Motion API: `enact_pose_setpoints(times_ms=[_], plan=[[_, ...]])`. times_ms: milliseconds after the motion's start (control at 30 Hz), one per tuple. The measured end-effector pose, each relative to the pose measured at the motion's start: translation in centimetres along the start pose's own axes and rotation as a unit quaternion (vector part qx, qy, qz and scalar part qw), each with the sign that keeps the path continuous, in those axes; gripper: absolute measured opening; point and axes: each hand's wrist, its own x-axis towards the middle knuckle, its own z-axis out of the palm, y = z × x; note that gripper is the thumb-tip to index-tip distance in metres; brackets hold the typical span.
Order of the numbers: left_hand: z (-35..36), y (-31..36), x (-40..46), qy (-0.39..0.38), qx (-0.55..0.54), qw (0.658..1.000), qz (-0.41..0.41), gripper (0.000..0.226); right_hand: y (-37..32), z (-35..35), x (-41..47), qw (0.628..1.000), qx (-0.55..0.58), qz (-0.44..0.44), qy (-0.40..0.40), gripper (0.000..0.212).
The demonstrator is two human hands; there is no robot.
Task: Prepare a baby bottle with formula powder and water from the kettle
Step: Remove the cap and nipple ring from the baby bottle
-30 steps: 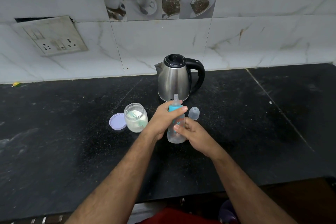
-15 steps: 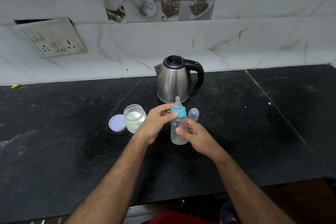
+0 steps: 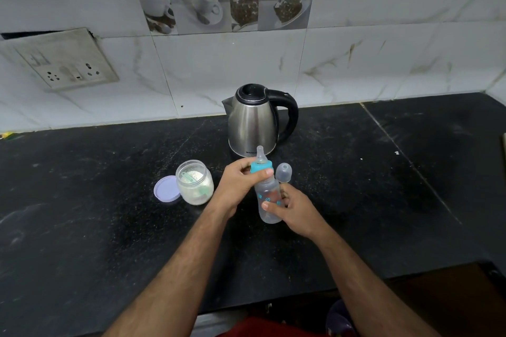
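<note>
1. At the middle of the black tabletop [image 3: 82, 227], in front of the kettle [image 3: 253, 122], the baby bottle [image 3: 268, 197] is held a little tilted, its base low and close to the surface; whether it touches cannot be told.
2. The right hand [image 3: 294, 209] is closed around the lower body of the bottle, and the left hand [image 3: 238, 186] is closed on the blue collar [image 3: 261, 166] under the teat [image 3: 260, 153]. The step looks like turning that collar, though which way cannot be told.
3. To do it well, keep the right hand firm and let only the left one twist, with the bottle upright so nothing spills and the thread runs true.
4. Grip the collar by its ring, not the soft teat, which would buckle and is best kept clean.
5. Just beside the bottle, to the right, stands the clear dome cap [image 3: 283, 175]; mind that an elbow or wrist does not knock it.
6. To the left stands the open jar of powder [image 3: 194, 186] with a scoop inside, its purple lid [image 3: 165, 189] lying against it on the far side.
</note>
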Motion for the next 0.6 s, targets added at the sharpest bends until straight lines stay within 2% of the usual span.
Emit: enact_pose_setpoints(times_ms=[133,367,467,600], plan=[[0.3,-0.5,1.3,0.020,0.019,1.000,-0.007,0.032,1.0,-1.1,-0.1,0.999,-0.009,0.022,0.036,0.033],[0.4,-4.1,4.5,0.086,0.138,0.986,-0.038,0.051,2.2,-3.4,0.0,0.996,-0.021,0.040,0.080,0.035],[0.7,-5.2,6.2,0.098,0.223,0.969,-0.047,0.046,2.8,-4.2,0.3,0.994,-0.026,0.046,0.095,0.036],[1.1,-6.9,7.9,0.122,0.313,0.940,-0.059,0.056,3.2,-4.9,0.8,0.992,-0.027,0.048,0.111,0.036]])
